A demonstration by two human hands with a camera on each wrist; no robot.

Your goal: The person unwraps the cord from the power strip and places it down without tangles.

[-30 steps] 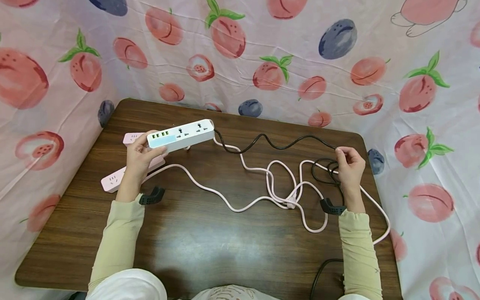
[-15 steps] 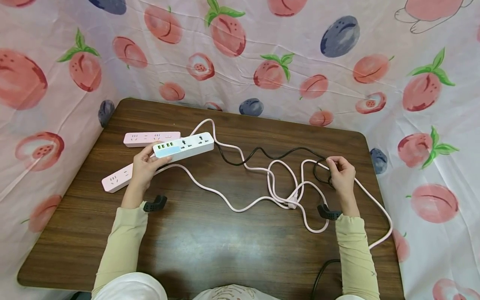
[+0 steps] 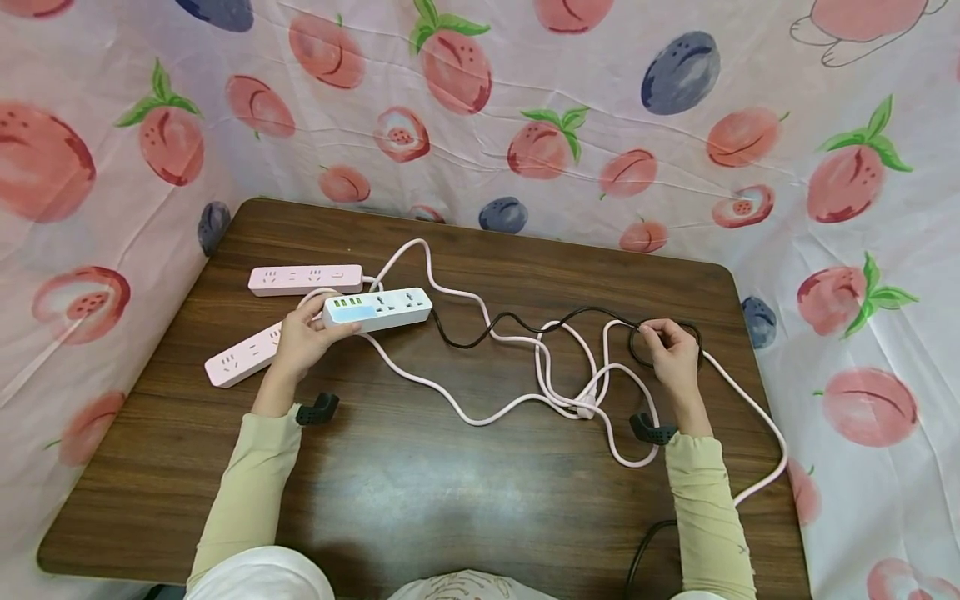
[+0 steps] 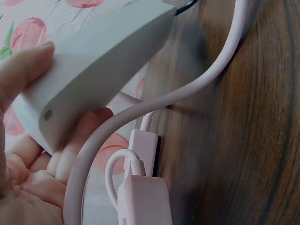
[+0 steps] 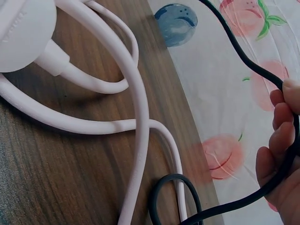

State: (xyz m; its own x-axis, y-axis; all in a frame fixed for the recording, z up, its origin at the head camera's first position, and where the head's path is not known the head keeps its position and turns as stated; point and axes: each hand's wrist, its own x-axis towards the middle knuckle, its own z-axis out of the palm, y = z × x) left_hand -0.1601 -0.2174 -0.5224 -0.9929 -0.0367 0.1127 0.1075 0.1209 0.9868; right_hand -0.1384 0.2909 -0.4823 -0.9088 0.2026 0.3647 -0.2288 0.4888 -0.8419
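My left hand (image 3: 303,337) grips the left end of a white power strip (image 3: 393,308) with green USB ports and a light blue panel. In the left wrist view the thumb lies on one side of the strip (image 4: 103,61) and fingers curl beneath it. A black cord (image 3: 517,320) runs right from the strip to my right hand (image 3: 675,354), which pinches it. The right wrist view has the black cord (image 5: 236,51) passing between thumb and fingers, with a loop below. Two pink power strips lie at the left, one behind (image 3: 303,281) and one partly behind my left hand (image 3: 243,357).
Pink cords (image 3: 450,400) wind across the brown table (image 3: 450,492) and cross the black one. A pink plug (image 3: 587,406) sits among their loops. Another stretch of black cord (image 3: 647,546) lies near the front edge. Fruit-print cloth (image 3: 465,175) hangs behind and beside the table.
The white power strip has come down and slightly right in my left hand, uncovering the rear pink strip. My right hand has moved left and a little nearer, still pinching the black cord.
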